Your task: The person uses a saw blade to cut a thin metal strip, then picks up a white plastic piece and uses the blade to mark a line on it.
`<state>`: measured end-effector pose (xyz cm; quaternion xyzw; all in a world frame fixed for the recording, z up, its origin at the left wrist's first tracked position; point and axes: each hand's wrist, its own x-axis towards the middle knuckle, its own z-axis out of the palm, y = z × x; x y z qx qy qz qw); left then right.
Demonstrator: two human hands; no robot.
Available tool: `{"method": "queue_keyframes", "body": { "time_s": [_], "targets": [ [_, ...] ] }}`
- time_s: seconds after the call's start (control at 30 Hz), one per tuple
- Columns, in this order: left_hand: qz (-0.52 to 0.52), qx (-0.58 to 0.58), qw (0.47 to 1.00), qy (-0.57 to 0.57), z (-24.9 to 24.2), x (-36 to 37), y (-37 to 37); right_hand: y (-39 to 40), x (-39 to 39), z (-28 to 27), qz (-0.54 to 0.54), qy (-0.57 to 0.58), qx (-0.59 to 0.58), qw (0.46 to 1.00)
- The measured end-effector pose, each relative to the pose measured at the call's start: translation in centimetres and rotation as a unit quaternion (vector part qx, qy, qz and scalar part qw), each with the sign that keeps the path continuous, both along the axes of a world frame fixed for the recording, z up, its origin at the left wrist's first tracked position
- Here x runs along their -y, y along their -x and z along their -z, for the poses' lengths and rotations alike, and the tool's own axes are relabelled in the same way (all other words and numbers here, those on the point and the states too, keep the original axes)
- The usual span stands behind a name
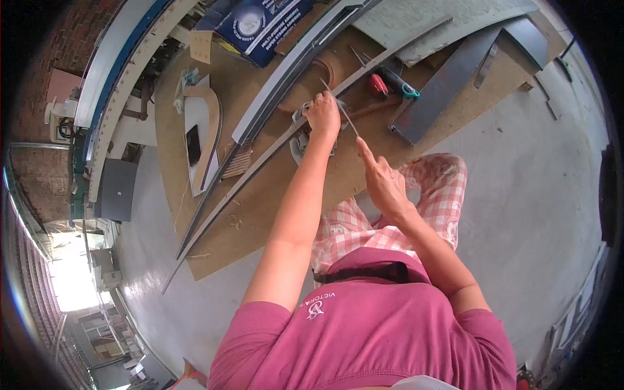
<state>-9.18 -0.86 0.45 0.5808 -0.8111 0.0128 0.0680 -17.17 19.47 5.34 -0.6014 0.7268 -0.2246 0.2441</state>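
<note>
A long narrow strip (260, 159) runs diagonally across a brown board (250, 240). My left hand (323, 117) is closed around the strip near its middle. My right hand (387, 185) grips a thin, dark, file-like tool (349, 118), the index finger stretched along it. The tool crosses the strip just beside my left fingers, with its tip beyond the strip. Its handle end is hidden in my right palm. Next to the strip lies a grey and black curved profile (279, 81). Small objects under my left wrist are partly covered.
A blue adhesive box (260, 32) stands at the back. Red-handled (378, 85) and teal-ended (409, 91) tools lie right of my hands, near a dark angled panel (442, 88). On the left are a curved wooden piece (212, 123) and a black phone-like object (193, 144).
</note>
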Motion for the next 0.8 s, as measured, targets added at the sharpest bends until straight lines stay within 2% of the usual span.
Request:
{"method": "queue_keyframes", "body": {
  "time_s": [0.17,0.37,0.47,0.57,0.63,0.73,0.8],
  "targets": [
    [0.006,0.006,1.000,0.006,0.0,0.1,-0.2,-0.2,1.9,1.2,0.009,0.046,-0.004,0.999],
    [0.000,0.001,1.000,-0.004,-0.5,0.1,0.2,-0.1,0.1,1.1,0.007,0.004,0.000,1.000],
    [0.002,0.000,1.000,-0.002,-0.2,-0.1,0.0,0.0,1.6,1.6,0.010,0.058,0.002,0.998],
    [0.001,0.003,1.000,0.001,-0.3,0.2,0.0,0.2,1.6,1.1,0.004,0.053,-0.018,0.998],
    [-0.004,0.002,1.000,-0.004,-0.3,0.1,0.1,0.2,0.1,0.9,-0.003,0.007,-0.011,1.000],
    [0.006,0.009,1.000,-0.002,0.4,0.0,-0.2,0.1,0.8,1.2,0.006,0.026,-0.007,1.000],
    [0.033,-0.030,0.997,0.058,0.4,0.3,-0.4,0.3,2.2,1.7,0.008,0.042,-0.012,0.999]
  ]
}}
